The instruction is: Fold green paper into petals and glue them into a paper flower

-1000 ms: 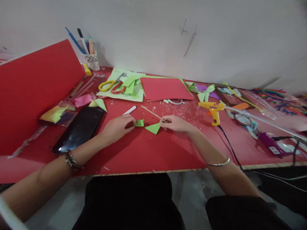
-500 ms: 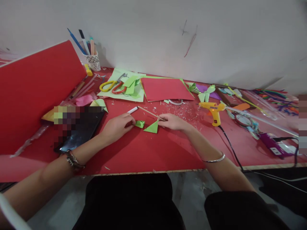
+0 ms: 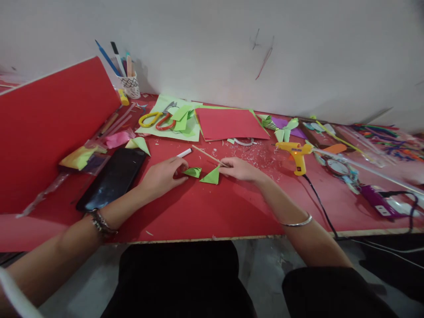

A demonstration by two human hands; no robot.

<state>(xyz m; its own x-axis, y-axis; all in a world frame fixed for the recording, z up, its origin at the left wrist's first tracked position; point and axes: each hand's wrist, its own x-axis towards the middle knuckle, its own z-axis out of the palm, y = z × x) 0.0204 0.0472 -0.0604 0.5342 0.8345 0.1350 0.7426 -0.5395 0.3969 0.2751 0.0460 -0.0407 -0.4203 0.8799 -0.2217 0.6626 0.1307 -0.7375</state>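
Loosens left hand [image 3: 164,176] to small thumb-finger gap, seemingly frees green fold [image 3: 192,172], now more pointed just beside on surface [image 3: 198,216]; pinches thin stick [image 3: 207,154] in right hand [image 3: 240,169], by green triangle [image 3: 211,176]. Apparently leaves fold unpinned.

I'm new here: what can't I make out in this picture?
All in the head view:
Stick: near end hidden by the right hand.
White pen: near end hidden by the left hand.
Folded green paper: whether the left hand touches it, too small to tell.
Red board: cut off by the left edge.
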